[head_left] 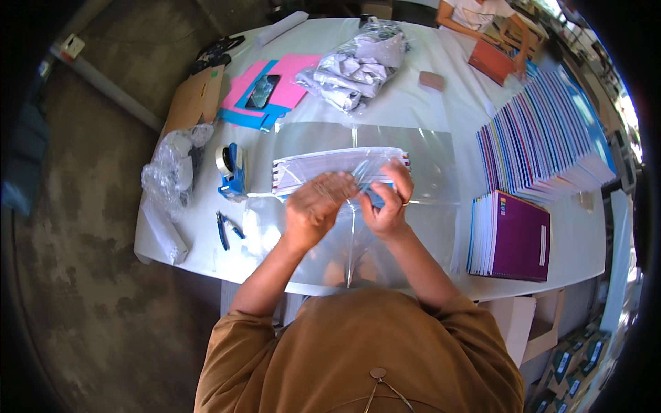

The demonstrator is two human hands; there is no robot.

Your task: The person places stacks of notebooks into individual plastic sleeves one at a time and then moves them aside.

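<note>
A stack of spiral-bound notebooks (337, 165) lies before me, pale page edges facing up and dark binding showing at both ends. Under it spreads a clear plastic sheet (427, 234) with shiny creases. My left hand (320, 206) reaches across the near side of the stack, its fingers pointing right and smeared by motion. Close beside it, my right hand (387, 206) has its fingers bent at the near right part of the stack. Shiny film shows between the hands; what the right fingers pinch is too small to make out.
Left of the stack stand a blue tape dispenser (233, 171) and blue-handled cutters (222, 230). A phone (262, 92) lies on pink and blue sheets. Crumpled plastic (361, 62) sits farther back. Notebook piles (540, 138) and a purple notebook (521, 237) fill the right; another person (475, 17) works there.
</note>
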